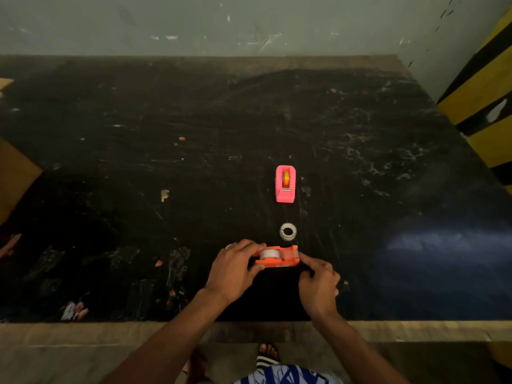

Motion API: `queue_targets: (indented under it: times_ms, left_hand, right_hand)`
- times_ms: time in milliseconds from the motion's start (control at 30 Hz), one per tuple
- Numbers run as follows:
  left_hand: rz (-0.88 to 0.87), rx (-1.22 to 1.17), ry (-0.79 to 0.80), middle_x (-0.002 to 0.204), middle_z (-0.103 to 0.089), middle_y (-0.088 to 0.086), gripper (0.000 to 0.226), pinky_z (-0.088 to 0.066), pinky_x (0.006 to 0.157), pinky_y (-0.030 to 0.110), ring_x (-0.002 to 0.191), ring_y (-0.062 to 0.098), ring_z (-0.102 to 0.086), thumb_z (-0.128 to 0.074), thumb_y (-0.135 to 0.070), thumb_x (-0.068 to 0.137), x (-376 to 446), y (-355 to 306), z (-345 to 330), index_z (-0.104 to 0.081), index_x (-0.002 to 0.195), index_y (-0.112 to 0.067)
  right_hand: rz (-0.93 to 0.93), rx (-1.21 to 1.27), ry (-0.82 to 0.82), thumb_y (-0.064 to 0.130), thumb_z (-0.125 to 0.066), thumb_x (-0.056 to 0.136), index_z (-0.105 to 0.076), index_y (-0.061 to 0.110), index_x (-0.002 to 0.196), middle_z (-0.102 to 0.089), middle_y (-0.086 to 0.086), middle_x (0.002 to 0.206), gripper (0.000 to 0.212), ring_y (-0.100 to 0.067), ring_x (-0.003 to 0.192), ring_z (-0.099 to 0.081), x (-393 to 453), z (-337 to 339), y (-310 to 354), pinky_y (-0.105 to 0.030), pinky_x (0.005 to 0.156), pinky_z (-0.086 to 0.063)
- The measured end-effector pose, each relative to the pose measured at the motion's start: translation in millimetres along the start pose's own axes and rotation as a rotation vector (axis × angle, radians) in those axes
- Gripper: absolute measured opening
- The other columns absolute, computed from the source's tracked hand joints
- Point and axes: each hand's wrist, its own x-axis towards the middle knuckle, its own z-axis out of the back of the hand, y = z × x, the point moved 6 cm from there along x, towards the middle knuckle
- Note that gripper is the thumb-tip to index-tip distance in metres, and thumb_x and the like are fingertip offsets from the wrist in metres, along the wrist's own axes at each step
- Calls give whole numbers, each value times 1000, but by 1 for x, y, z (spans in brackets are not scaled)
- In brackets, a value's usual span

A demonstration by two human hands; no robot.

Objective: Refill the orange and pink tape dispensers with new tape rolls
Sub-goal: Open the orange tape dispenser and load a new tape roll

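Observation:
The orange tape dispenser [279,257] sits near the front edge of the black table, with a pale tape roll [269,254] seated in it. My left hand [234,268] grips its left end. My right hand [318,281] is at the cutter end, its fingertips pinched against the dispenser's right tip. Just beyond lies a loose clear tape roll [288,231], flat on the table. Farther back stands the pink tape dispenser [285,184] with an orange-yellow roll inside it.
The black table top [194,162] is scratched and strewn with small paper scraps. Cardboard [13,176] juts in at the left edge. A yellow-and-black striped post [484,106] stands at the right. A grey wall closes off the back.

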Motion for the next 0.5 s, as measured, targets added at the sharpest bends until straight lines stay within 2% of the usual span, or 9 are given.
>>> queue_targets:
  times_ms: [100,167,233,300,333,400,500]
  left_hand:
    - [4,-2,-5,135,-57,-9,51,-45,102,35,121,12,-55,-68,-35,90,-1,1,-2,-51,138,-32]
    - [3,-2,-9,135,-57,-8,52,-44,102,35,121,12,-55,-68,-36,90,-2,2,-3,-50,139,-33]
    - [6,11,-7,137,-56,-8,53,-43,101,35,122,13,-54,-67,-38,90,-2,2,-3,-49,140,-34]
    - [5,41,-5,140,-55,-8,54,-42,102,36,124,14,-52,-64,-40,91,-1,3,-3,-46,142,-35]
    - [-1,60,-2,141,-53,-8,56,-41,103,37,125,14,-51,-62,-42,91,-2,4,-3,-44,143,-36]
    - [-24,94,18,147,-48,-7,61,-37,103,37,130,16,-45,-57,-43,92,-5,6,-3,-34,149,-39]
    - [-52,55,46,156,-35,-6,74,-32,108,39,140,16,-32,-53,-34,90,-14,11,-1,-17,154,-42]
  right_hand:
    - [-15,-37,98,3,-45,94,-57,35,133,-47,-6,126,52,-27,125,-38,-2,-4,2,-47,108,-31]
    - [-19,-89,175,4,-45,93,-55,35,135,-51,-8,124,53,-30,120,-46,2,-7,1,-50,105,-40]
    - [-11,-111,221,5,-46,92,-57,29,135,-55,-13,124,51,-33,116,-53,9,-7,0,-51,101,-46]
    - [11,-24,174,3,-52,91,-48,20,142,-49,-13,128,55,-31,122,-48,15,-1,1,-45,108,-41]
    - [78,-10,125,3,-56,90,-43,20,146,-44,-11,130,60,-27,125,-42,16,3,5,-39,111,-36]
    - [333,-132,76,11,-64,86,-37,23,148,-39,-5,135,69,-21,127,-34,14,7,22,-33,108,-30]
    - [651,-463,161,29,-64,83,-27,31,150,-30,2,150,77,-17,137,-25,10,-9,43,-38,110,-27]
